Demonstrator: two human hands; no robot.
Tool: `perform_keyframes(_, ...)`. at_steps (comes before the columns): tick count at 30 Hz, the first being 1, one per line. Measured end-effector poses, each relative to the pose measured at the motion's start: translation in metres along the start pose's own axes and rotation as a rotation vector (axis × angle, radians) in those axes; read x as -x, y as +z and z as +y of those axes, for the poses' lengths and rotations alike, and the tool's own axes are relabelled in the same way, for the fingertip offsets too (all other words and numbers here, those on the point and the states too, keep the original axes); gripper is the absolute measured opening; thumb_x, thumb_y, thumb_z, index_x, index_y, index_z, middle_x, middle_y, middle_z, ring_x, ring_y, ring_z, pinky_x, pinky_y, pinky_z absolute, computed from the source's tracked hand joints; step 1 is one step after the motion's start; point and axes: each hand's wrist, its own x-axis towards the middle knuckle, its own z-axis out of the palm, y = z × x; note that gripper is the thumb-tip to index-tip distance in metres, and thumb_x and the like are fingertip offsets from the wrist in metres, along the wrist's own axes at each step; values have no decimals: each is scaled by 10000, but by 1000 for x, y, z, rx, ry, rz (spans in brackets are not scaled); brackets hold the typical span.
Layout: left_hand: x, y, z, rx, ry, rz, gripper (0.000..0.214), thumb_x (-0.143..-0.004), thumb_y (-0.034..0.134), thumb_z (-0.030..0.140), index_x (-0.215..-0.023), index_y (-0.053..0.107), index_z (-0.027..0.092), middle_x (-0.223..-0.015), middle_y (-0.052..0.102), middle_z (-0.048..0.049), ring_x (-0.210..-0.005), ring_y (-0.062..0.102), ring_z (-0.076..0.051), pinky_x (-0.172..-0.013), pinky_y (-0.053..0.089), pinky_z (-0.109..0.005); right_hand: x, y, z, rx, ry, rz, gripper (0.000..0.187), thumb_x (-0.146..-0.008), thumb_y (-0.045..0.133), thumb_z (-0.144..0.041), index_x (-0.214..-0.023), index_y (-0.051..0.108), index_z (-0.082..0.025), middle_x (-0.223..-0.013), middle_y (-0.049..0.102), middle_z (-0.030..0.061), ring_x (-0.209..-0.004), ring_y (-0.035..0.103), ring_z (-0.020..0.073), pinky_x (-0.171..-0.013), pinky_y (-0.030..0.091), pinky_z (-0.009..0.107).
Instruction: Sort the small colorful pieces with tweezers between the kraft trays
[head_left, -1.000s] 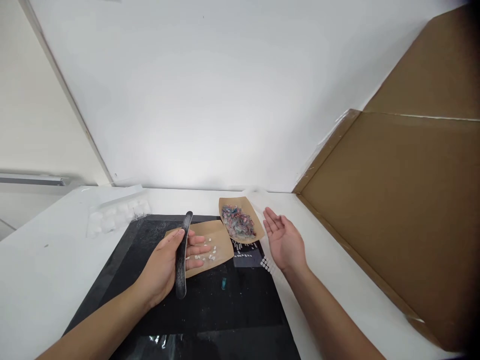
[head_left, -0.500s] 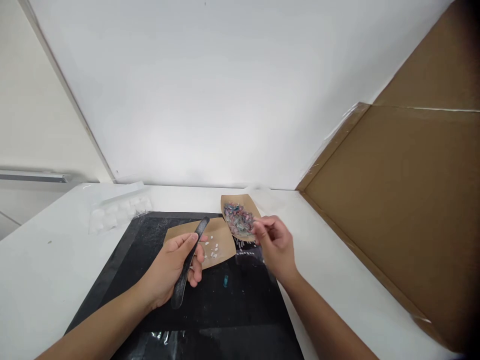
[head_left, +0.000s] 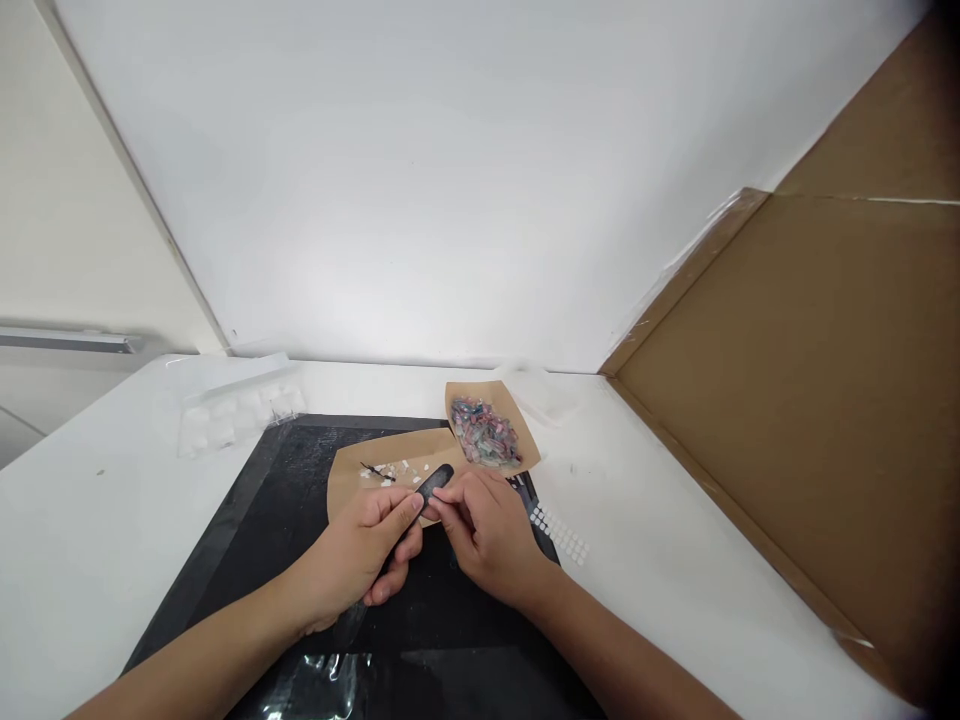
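Observation:
A black nail file (head_left: 439, 482) is held by my left hand (head_left: 367, 550), its thumb on top and its far end pointing up and right. Over the black mat (head_left: 247, 530), my right hand (head_left: 487, 530) pinches its thumb and forefinger together close to the file's upper end. What sits in that pinch is too small to make out. Just beyond my hands lies a brown paper tray (head_left: 346, 482) with white scraps and a thin dark piece in it. A second paper tray (head_left: 517, 405) behind it holds a heap of small glossy coloured pieces that look like false nails (head_left: 484, 432).
A sheet of small white tabs (head_left: 559, 535) lies right of the mat. At the back left stands a clear plastic tray (head_left: 240, 415) with white compartments. Clear plastic film (head_left: 544, 395) lies at the back. A cardboard panel (head_left: 795, 400) walls the right side.
My right hand has come left and down from the false nails to the file's end. The teal piece on the mat is out of sight. The sheet of tabs and the thin dark piece now show.

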Motion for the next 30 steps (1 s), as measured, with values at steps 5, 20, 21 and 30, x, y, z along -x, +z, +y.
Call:
perform_keyframes(5, 1, -1, -1, -21, -9, -35, 412, -952, 568, 611, -952, 596, 200, -575, 499, 72, -293, 374, -46, -299, 235, -141, -1, -5, 1, -2, 50, 11, 128, -1030, 556, -261, -904, 550, -234, -787, 628, 22, -710, 587, 182, -652, 411, 321)
perform_keyframes(20, 3, 3, -12, -167, 36, 25, 424, -1008, 470, 608, -968, 547, 193, -564, 415, 103, -340, 276, -35, -322, 230, -141, -3, -10, 0, 48, -6, 47, 161, -1014, 546, -197, -862, 498, -220, -739, 578, 3, -670, 532, 168, -662, 369, 326)
perform_keyframes(21, 3, 3, -13, -177, 37, 26, 420, -1013, 465, 601, -959, 547, 193, -562, 415, 102, -343, 279, -36, -325, 233, -143, -3, -10, -1, 38, -31, 25, 158, -1013, 537, -185, -864, 496, -220, -739, 579, 3, -672, 537, 169, -662, 368, 328)
perform_keyframes(30, 5, 3, -14, -259, 98, 19, 428, -1037, 418, 592, -948, 546, 193, -587, 408, 94, -357, 323, -39, -340, 227, -152, -3, -8, -2, 81, -51, 41, 131, -1007, 544, -168, -888, 511, -210, -734, 591, -3, -679, 564, 166, -698, 369, 344)
